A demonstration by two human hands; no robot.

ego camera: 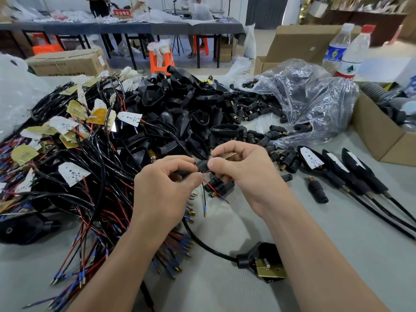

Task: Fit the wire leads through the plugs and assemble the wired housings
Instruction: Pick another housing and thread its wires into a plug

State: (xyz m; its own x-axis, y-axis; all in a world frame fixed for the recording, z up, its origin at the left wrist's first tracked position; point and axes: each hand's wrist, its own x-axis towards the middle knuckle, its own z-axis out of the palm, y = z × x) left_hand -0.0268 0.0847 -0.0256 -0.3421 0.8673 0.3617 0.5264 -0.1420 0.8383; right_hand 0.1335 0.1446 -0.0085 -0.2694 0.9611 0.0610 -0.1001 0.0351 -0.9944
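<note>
Here the black plug (203, 167) sits above the middle of the worktop (326, 239), pinched by the right hand (245, 172), apparently to steady it. The left hand (166, 190) pinches the black cable and feeds the red lead (210, 187) through; its end hangs below. The cable's housing (261, 253) waits near the front edge, finished assemblies (333, 170) lie toward the right edge, and spare housings (177, 102) are heaped behind.

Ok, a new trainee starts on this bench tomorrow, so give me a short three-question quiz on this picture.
1. True or false: the right hand pinches a black plug while the left hand grips its cable.
2. Besides black, which colour lead hangs below the plug: A red, B green, C white?
3. How many assembled housings lie in a row right of the hands?
Key: 1 true; 2 A; 3 three.
</note>
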